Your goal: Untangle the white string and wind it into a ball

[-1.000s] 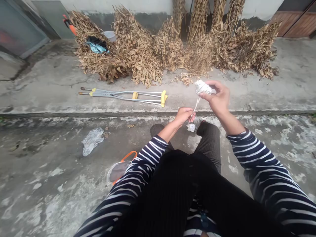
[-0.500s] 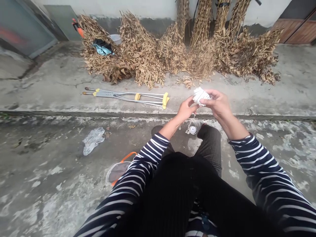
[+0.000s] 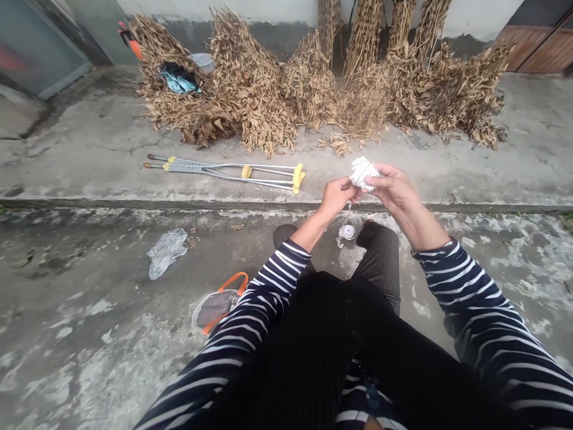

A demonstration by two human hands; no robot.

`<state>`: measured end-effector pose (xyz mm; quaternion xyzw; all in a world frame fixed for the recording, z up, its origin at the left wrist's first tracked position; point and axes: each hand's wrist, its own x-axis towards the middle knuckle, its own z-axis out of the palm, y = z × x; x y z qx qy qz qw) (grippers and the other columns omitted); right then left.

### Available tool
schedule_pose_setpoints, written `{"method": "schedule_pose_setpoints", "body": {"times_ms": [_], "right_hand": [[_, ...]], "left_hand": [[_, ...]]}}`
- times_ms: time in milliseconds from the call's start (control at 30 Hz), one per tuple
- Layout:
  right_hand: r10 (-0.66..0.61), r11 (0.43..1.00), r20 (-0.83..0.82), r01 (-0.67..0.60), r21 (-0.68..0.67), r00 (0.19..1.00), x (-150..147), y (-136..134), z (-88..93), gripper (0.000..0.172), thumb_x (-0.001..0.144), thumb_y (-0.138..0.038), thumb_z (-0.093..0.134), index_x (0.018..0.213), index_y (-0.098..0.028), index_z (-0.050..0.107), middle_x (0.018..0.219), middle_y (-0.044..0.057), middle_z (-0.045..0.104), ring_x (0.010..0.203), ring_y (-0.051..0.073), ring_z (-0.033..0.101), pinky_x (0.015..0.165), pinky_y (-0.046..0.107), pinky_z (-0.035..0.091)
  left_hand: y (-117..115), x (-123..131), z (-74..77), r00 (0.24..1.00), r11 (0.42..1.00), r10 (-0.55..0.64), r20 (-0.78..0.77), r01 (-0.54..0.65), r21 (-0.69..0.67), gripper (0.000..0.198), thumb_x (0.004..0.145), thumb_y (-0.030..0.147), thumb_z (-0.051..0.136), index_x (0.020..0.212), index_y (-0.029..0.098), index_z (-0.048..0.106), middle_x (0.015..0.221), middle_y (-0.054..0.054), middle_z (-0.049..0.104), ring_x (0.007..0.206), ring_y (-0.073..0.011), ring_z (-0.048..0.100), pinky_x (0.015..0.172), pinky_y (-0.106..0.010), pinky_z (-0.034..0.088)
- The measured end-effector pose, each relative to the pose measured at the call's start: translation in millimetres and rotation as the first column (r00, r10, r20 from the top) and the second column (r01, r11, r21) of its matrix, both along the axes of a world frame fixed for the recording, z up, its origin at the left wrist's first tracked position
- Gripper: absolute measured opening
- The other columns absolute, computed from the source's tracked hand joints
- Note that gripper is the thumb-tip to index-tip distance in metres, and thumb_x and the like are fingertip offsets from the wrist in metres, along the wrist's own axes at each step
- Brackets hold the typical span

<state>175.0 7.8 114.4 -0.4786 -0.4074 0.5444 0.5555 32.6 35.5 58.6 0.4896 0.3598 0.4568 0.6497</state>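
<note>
My right hand is closed around a ball of white cord with thin dark lines across it, held up in front of me. At the ball's lower left side, my left hand pinches the cord, its fingertips close against the winding. From under these fingers a thin white strand hangs down. It leads toward a round white coil that lies on the concrete between my feet, with loose loops at its left edge. The exact grip of the left fingertips is partly hidden.
Two crutches with yellow pads lie on the raised concrete step. Behind them, bundles of dried stalks lean on the wall. A crumpled clear plastic bag and a mesh bag with orange handles lie at lower left.
My left fingers have closed in from a more spread pose beside the ball. The ball has turned slightly in my right hand. More loose cord shows by the coil, and the view has shifted a little.
</note>
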Motion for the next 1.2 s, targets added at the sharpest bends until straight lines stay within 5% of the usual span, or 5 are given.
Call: {"method": "schedule_pose_setpoints", "body": {"times_ms": [400, 633, 933, 1067, 1200], "right_hand": [[-0.206, 0.96, 0.296, 0.134, 0.246, 0.933, 1.5, 2.5, -12.7, 0.046, 0.054, -0.032, 0.092, 0.095, -0.02, 0.075, 0.095, 0.004, 0.077, 0.089, 0.026, 0.072, 0.076, 0.042, 0.063], [-0.313, 0.922, 0.803, -0.042, 0.385, 0.507, 16.1, 11.4, -48.9, 0.027, 0.073, -0.019, 0.071, 0.1, -0.02, 0.074, 0.11, 0.011, 0.076, 0.105, 0.03, 0.067, 0.098, 0.046, 0.054], [-0.06, 0.904, 0.991, -0.415, 0.104, 0.117, -11.7, -3.6, -60.0, 0.039, 0.084, -0.006, 0.051, 0.116, -0.014, 0.072, 0.125, 0.02, 0.072, 0.122, 0.037, 0.061, 0.098, 0.045, 0.05], [0.117, 0.917, 0.98, -0.397, -0.045, 0.16, -11.7, -6.2, -53.0, 0.048, 0.071, -0.002, 0.061, 0.117, -0.016, 0.07, 0.113, 0.015, 0.077, 0.103, 0.033, 0.069, 0.087, 0.039, 0.051], [0.365, 0.89, 0.823, -0.423, -0.171, 0.435, -1.1, -5.4, -55.6, 0.061, 0.058, -0.004, 0.07, 0.116, -0.02, 0.065, 0.102, 0.004, 0.078, 0.074, 0.019, 0.066, 0.07, 0.029, 0.05]], "left_hand": [[-2.6, -8.0, -24.3, 0.97, 0.976, -0.154, -0.19, 0.119, -0.182, 0.016, 0.082, 0.005, 0.058, 0.069, 0.012, 0.064, 0.06, -0.001, 0.064, 0.05, -0.0067, 0.057, 0.047, -0.017, 0.037], [-9.2, -31.0, -21.1, 0.833, 0.97, -0.22, -0.508, 0.241, -0.025, 0.016, 0.076, 0.009, 0.06, 0.062, 0.014, 0.066, 0.058, -0.001, 0.067, 0.053, -0.0099, 0.061, 0.054, -0.019, 0.043], [21.4, -50.2, 12.8, 0.717, 0.904, -0.327, -0.616, 0.427, 0.016, 0.023, 0.067, 0.012, 0.07, 0.046, 0.015, 0.065, 0.044, -0.003, 0.06, 0.042, -0.0128, 0.057, 0.046, -0.022, 0.044], [42.3, -48.2, 13.6, 0.617, 0.852, -0.456, -0.641, 0.511, -0.115, 0.025, 0.067, 0.012, 0.07, 0.043, 0.014, 0.065, 0.045, -0.007, 0.06, 0.039, -0.0154, 0.056, 0.04, -0.024, 0.04], [57.8, -44.6, 4.9, 0.615, 0.832, -0.487, -0.62, 0.543, -0.114, 0.022, 0.058, 0.006, 0.073, 0.041, 0.017, 0.064, 0.039, -0.001, 0.053, 0.036, -0.0134, 0.055, 0.038, -0.021, 0.038]]}}
